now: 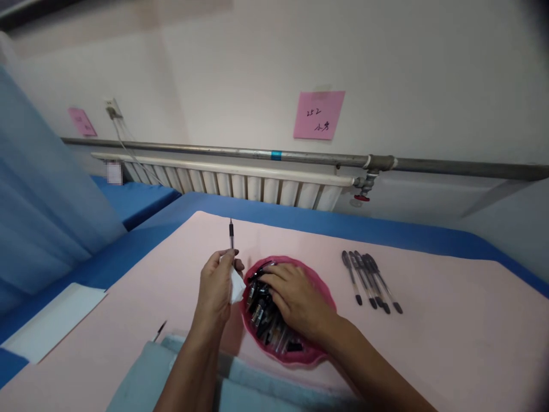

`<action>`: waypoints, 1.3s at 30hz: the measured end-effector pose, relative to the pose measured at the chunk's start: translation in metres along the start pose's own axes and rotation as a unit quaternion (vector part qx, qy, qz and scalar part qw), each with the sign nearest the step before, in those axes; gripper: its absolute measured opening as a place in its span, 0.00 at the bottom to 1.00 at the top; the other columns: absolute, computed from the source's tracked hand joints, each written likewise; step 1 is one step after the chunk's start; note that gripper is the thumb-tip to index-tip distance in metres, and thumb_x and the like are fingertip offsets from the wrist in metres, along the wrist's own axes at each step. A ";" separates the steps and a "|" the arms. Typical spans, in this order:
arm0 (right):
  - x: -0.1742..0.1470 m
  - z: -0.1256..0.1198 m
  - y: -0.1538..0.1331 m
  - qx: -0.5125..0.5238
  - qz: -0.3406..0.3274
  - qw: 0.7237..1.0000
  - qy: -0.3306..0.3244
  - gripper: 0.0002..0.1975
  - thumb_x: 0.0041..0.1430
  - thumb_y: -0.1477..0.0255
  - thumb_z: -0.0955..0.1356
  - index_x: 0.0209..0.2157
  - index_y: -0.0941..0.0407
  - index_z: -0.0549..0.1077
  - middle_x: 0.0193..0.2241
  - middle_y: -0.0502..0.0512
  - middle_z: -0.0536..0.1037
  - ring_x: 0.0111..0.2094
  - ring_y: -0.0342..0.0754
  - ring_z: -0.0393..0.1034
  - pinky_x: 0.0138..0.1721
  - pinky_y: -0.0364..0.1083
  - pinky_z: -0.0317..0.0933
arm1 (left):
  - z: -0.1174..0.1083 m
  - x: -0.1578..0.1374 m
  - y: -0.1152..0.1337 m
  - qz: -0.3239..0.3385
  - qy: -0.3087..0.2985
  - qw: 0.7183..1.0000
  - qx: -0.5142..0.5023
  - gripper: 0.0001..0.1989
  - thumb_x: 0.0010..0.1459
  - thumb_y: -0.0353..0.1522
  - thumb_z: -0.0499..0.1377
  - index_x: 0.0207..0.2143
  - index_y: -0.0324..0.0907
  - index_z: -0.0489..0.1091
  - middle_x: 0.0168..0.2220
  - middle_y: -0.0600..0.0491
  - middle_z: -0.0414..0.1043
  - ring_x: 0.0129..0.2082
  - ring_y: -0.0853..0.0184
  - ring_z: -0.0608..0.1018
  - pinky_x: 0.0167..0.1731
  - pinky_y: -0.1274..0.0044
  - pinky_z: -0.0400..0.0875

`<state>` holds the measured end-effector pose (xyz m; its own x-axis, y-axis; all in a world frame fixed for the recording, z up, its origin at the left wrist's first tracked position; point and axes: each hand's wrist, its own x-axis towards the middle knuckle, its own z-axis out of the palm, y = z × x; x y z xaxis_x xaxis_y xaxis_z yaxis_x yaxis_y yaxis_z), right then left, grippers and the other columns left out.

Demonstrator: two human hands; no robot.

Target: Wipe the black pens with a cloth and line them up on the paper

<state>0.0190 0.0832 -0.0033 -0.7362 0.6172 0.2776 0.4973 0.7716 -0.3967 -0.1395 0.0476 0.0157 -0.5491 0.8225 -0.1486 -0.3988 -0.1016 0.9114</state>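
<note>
My left hand [218, 283] is closed around an uncapped pen [231, 233] with a black grip, its tip pointing up and away. A white tissue [237, 286] is tucked in the same hand. Just to the right stands a pink basket [328, 292] holding many black caps and clear pen parts [266, 312]. My right hand [294, 294] reaches over the basket, fingers apart and fingertips among the black pieces; nothing is visibly gripped. Several capped pens [371, 280] lie side by side to the right of the basket.
Pale pink paper [450, 309] covers the blue bed [300, 214]. At the near edge lies a light blue cloth [146, 372], with another pen [160, 330] beside it. A white sheet [55, 320] is at left. Behind run a radiator [235, 183] and a metal pipe [450, 167].
</note>
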 end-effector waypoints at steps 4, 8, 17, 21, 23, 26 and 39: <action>0.005 0.002 -0.005 -0.031 0.000 0.998 -0.046 0.13 0.59 0.75 0.61 0.44 0.53 0.70 0.45 0.55 0.72 0.46 0.52 0.62 0.47 0.53 0.52 | 0.002 -0.001 -0.002 -0.003 -0.008 1.000 0.014 0.13 0.45 0.39 0.61 0.30 0.39 0.67 0.18 0.58 0.67 0.16 0.75 0.66 0.17 0.83 0.59; 0.001 -0.003 -0.003 -0.042 0.006 0.997 -0.066 0.10 0.58 0.76 0.62 0.39 0.55 0.71 0.40 0.55 0.73 0.43 0.52 0.62 0.45 0.53 0.51 | 0.002 -0.001 -0.001 -0.002 -0.007 1.000 0.023 0.13 0.45 0.38 0.61 0.30 0.39 0.67 0.18 0.58 0.67 0.16 0.75 0.66 0.16 0.83 0.58; -0.005 -0.018 0.000 -0.055 -0.024 0.995 -0.077 0.07 0.53 0.78 0.62 0.31 0.56 0.70 0.33 0.53 0.74 0.39 0.51 0.62 0.43 0.52 0.52 | 0.002 -0.002 0.001 -0.013 -0.012 1.000 0.015 0.12 0.46 0.37 0.61 0.30 0.39 0.67 0.18 0.58 0.67 0.16 0.75 0.66 0.16 0.83 0.58; -0.007 -0.022 0.003 -0.070 -0.023 0.994 -0.078 0.07 0.54 0.77 0.62 0.26 0.56 0.69 0.29 0.53 0.73 0.35 0.50 0.63 0.41 0.52 0.53 | 0.002 -0.003 0.003 -0.026 -0.010 1.000 0.009 0.11 0.46 0.36 0.60 0.30 0.39 0.67 0.17 0.58 0.66 0.15 0.75 0.66 0.16 0.83 0.58; -0.007 -0.022 0.005 -0.068 -0.016 0.995 -0.067 0.09 0.57 0.74 0.62 0.25 0.55 0.69 0.28 0.53 0.73 0.33 0.50 0.63 0.40 0.52 0.54 | 0.002 -0.004 0.003 -0.032 -0.011 0.999 0.010 0.11 0.46 0.37 0.60 0.31 0.40 0.67 0.18 0.58 0.66 0.14 0.75 0.66 0.15 0.83 0.58; -0.006 -0.016 0.004 -0.060 -0.002 0.997 -0.043 0.09 0.58 0.72 0.62 0.26 0.54 0.70 0.29 0.53 0.73 0.33 0.50 0.64 0.39 0.51 0.54 | 0.003 -0.005 0.003 -0.033 -0.015 0.999 0.017 0.11 0.46 0.37 0.60 0.31 0.40 0.67 0.18 0.59 0.66 0.14 0.75 0.65 0.14 0.83 0.57; 0.003 -0.002 -0.006 -0.098 0.022 0.992 -0.081 0.10 0.57 0.76 0.63 0.35 0.54 0.75 0.36 0.55 0.73 0.39 0.52 0.64 0.40 0.52 0.52 | 0.005 -0.006 -0.005 -0.014 -0.032 0.999 0.039 0.12 0.47 0.39 0.59 0.30 0.40 0.67 0.18 0.59 0.66 0.15 0.74 0.65 0.16 0.81 0.57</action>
<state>0.0145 0.0809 0.0020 -0.7677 0.6307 0.1132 0.5990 0.7691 -0.2229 -0.1302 0.0459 0.0146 -0.4888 0.8591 -0.1517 -0.3542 -0.0365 0.9345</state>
